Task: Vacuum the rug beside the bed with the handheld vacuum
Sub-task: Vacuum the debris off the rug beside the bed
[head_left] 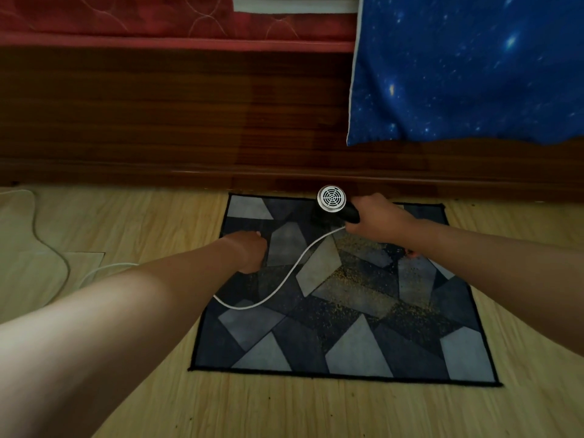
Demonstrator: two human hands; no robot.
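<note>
A dark rug (pixel 347 336) with grey and blue angular patches lies on the wooden floor against the bed's side. Yellowish specks (pixel 350 273) are scattered over its middle. My right hand (pixel 379 221) grips the black handle of the handheld vacuum (pixel 331 200) at the rug's far edge, its round silver vent facing me. The nozzle is hidden beneath the body. A white cord (pixel 284 279) curves from the vacuum across the rug and under my left forearm. My left hand (pixel 249 251) rests on the rug's far left part with fingers curled under, nothing visible in it.
The dark wooden bed frame (pixel 189 121) runs across the view just behind the rug. A blue star-print blanket (pixel 474 74) hangs over it at right, and a red mattress (pixel 158 17) sits above. The cord (pixel 50 248) trails over the floor at left. A small red object (pixel 412 253) lies by my right forearm.
</note>
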